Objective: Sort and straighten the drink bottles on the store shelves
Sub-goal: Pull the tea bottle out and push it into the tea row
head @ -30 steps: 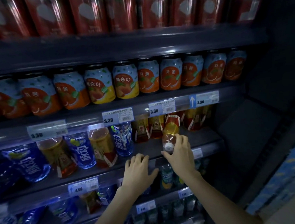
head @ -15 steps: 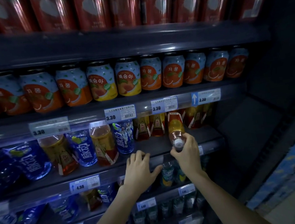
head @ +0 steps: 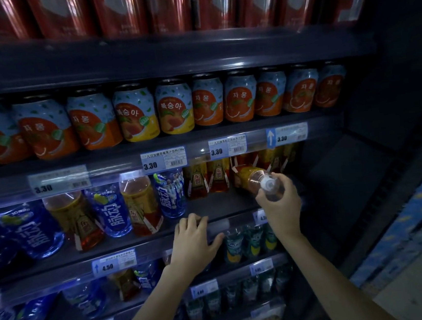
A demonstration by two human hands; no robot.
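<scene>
Your right hand (head: 280, 204) is clamped on the neck of an amber bottle (head: 252, 179), which lies tipped over with its white cap toward you and its base toward the shelf back. Your left hand (head: 195, 240) lies flat, fingers spread, on the front edge of that shelf (head: 146, 244), holding nothing. Just left of the tipped bottle stand two upright amber bottles (head: 207, 178); further left, blue bottles (head: 170, 194) and amber ones alternate. Above your hands sits a row of cans (head: 175, 109).

Top-row red cans (head: 120, 12) cropped above and blurred. Bottom-shelf bottles (head: 232, 301) too dark to identify. Price tag (head: 261, 216) partly hidden behind right hand (head: 281, 204).
</scene>
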